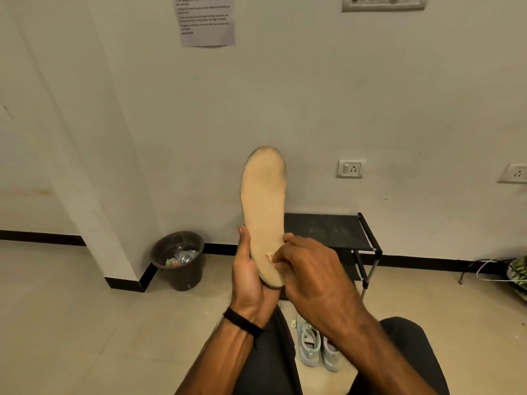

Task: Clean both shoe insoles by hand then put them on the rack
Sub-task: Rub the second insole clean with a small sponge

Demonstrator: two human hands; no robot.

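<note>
A tan shoe insole (263,201) stands upright in front of me, toe end up, its edge grey and worn. My left hand (251,277) grips its heel end from the left, thumb along the edge. My right hand (310,275) lies over the heel from the right, its fingertips curled onto the insole's surface where a small tear shows. Behind the insole, against the wall, stands the low black rack (333,229), its top shelf bare. Only one insole is in view.
A pair of pale sneakers (316,346) sits on the tiled floor between my knees. A dark bin (179,260) with rubbish stands beside a wall pillar at the left. Another shoe (519,275) and a white cable lie at the far right.
</note>
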